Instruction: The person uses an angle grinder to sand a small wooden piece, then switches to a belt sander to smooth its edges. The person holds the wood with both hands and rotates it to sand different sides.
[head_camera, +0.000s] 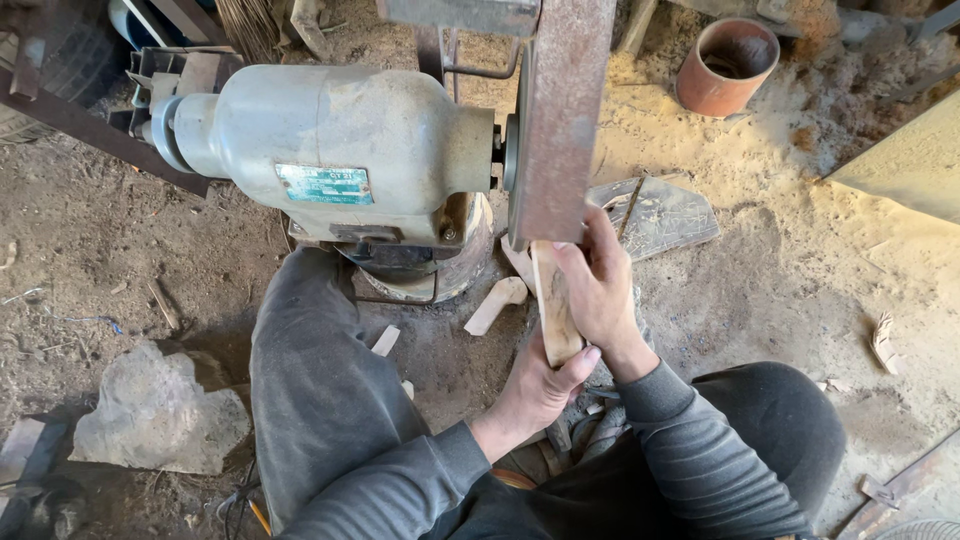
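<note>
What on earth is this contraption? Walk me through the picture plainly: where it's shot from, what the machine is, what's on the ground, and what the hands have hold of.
The picture comes from a camera worn on the person's head, looking down past the knees. The big grey lump is an electric motor sitting low on the dirt floor. It appears to drive the rusty-brown sanding belt that runs upright beside it. Both hands hold one flat wooden piece with its top end at the belt: the left hand grips the lower end, the right hand wraps the upper part. On the ground lie another shaped wood piece, a clay pot, a pale stone, and sawdust.
</note>
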